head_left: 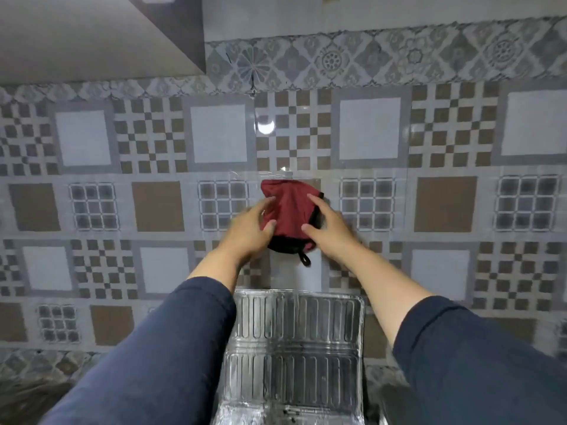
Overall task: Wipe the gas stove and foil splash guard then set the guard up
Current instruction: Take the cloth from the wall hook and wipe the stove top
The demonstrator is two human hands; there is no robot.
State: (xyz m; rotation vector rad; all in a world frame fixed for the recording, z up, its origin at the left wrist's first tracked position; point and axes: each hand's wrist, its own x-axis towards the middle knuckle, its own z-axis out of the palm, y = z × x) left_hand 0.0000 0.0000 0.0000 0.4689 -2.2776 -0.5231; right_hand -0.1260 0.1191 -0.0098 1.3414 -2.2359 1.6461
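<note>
Both hands, left hand [250, 228] and right hand [329, 228], are gripping a red cloth [290, 210] against the tiled wall [445, 204], probably hanging it up, while the foil splash guard [294, 348] stands propped below at the wall's bottom edge.

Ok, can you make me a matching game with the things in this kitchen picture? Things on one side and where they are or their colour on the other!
Things:
1. red cloth
2. foil splash guard
3. sleeves
4. left hand

Clues:
A. dark blue
B. shiny silver, standing below the hands against the tiled wall
C. held against the wall between both hands
D. on the cloth's left side, opposite the right hand

Pairs: 1-C, 2-B, 3-A, 4-D
</note>
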